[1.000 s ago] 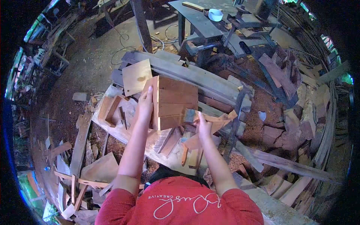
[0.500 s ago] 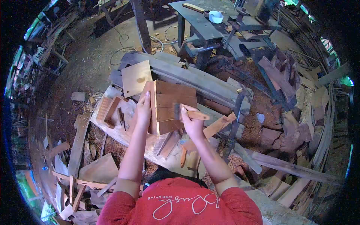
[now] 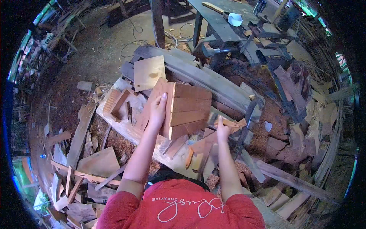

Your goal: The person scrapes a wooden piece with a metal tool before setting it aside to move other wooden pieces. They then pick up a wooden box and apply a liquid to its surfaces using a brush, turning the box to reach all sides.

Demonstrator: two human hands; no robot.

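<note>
My left hand (image 3: 158, 110) grips the left side of a brown wooden box (image 3: 190, 108), its thumb on the near edge. The box is tilted above the work board, with a slatted face toward the right. To the right of the box, my right hand (image 3: 223, 129) is closed round the wooden handle of a brush (image 3: 230, 123). The brush head points left toward the box's right edge and is partly blurred. A second orange-handled tool (image 3: 189, 157) lies on the board below the box.
A pale square panel (image 3: 149, 72) lies behind the box. At the left of the pale work board (image 3: 131, 134) sits a small wooden frame (image 3: 116, 106). Grey planks (image 3: 213, 80) run behind. A table (image 3: 219, 28) holds a white container (image 3: 235, 19). Wood scraps surround the board.
My right hand has moved right with the brush, away from the box's slatted face. The box has turned slightly in my left hand. The whole view has shifted.
</note>
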